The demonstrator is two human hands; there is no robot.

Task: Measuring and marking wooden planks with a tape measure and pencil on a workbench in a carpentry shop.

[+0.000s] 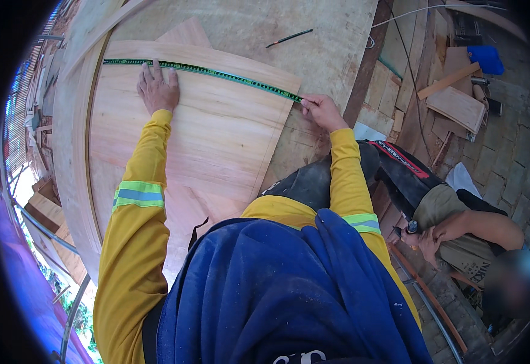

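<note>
I see the left hand (pixel 157 88) lying flat on a pale plywood panel (pixel 216 139), fingers spread and pointing to 12 o'clock, and the fingertips press a green measuring tape (pixel 216 73) against the wood. This hand closes on nothing; it only pins the tape down. The right hand (pixel 320 109), at 3 o'clock from the panel, has thumb and fingers closed on the tape's end just at the panel's right corner.

To do this step well, I think the tape must stay tight and straight between the two hands, and the right end must sit exactly on the corner. The left palm should keep its weight down, so the tape does not slide when it is read.

The tape is narrow, dark green with small light marks, and runs from about 10 o'clock of the panel to its 3 o'clock corner, close under the top edge. The panel has a soft pink-yellow grain and curved sides, and it rests on a bigger, rougher board (pixel 313 48). A black pencil (pixel 289 37) lies on that board at 12 o'clock, well apart from both hands.

At 4 o'clock another person's hand (pixel 425 239) holds a small tool.
</note>
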